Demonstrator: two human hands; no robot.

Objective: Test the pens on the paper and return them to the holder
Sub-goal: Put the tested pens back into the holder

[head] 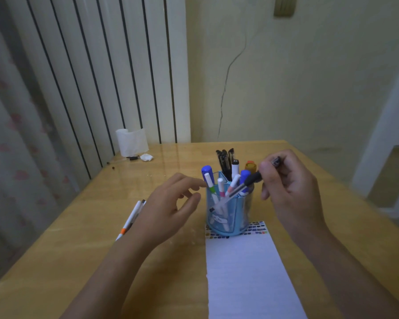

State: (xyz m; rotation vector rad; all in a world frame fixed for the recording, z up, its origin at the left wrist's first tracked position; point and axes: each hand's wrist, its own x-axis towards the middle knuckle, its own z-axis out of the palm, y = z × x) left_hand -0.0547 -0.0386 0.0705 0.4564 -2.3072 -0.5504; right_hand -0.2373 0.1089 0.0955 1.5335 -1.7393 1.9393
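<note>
A blue pen holder [228, 215] stands on the far end of a white sheet of paper [247, 272], filled with several pens and markers. My right hand [290, 192] pinches a clear pen with a black grip [240, 188], held slanted in front of the holder with its tip pointing down and to the left. My left hand [168, 208] hovers just left of the holder with relaxed, spread fingers and holds nothing. Colour test marks [258, 227] line the paper's far edge beside the holder.
Two white pens [131, 218], one with an orange band, lie on the wooden table [78, 249] left of my left hand. A white paper roll [131, 142], a crumpled tissue [146, 157] and small bits sit at the far left corner by the curtain.
</note>
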